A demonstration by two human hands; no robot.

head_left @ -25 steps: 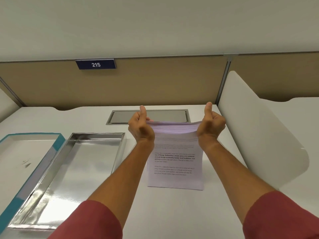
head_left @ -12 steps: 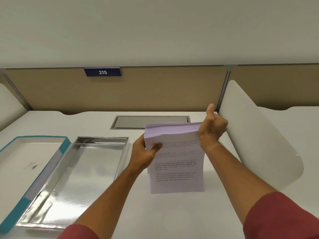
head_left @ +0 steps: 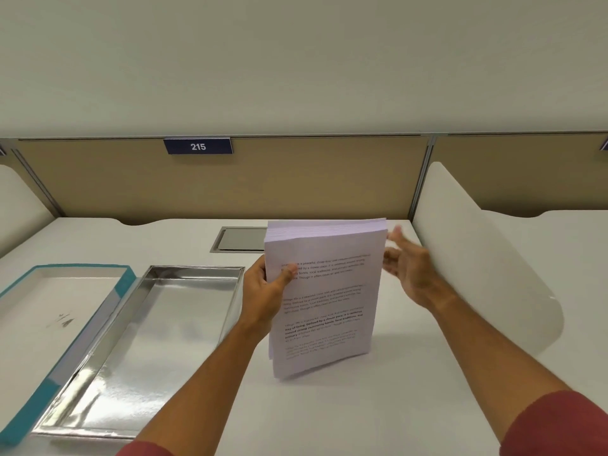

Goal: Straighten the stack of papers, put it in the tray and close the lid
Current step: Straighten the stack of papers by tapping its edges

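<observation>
A thick stack of printed white papers (head_left: 324,301) stands nearly upright on the white desk, tilted a little. My left hand (head_left: 266,291) grips its left edge, thumb across the front sheet. My right hand (head_left: 406,268) is just off the stack's right edge, fingers spread and blurred, holding nothing. The shiny silver tray (head_left: 138,350) lies empty to the left of the stack. Its teal-edged lid (head_left: 39,311) lies open side up further left, touching the tray.
A curved white divider (head_left: 477,258) rises at the right of the desk. A grey cable hatch (head_left: 240,239) is set into the desk behind the stack. A tan partition with a "215" sign (head_left: 198,146) closes the back.
My left hand moved from the stack's top corner down to its left edge. My right hand let go of the top right corner and opened. The stack rose and tilted.
</observation>
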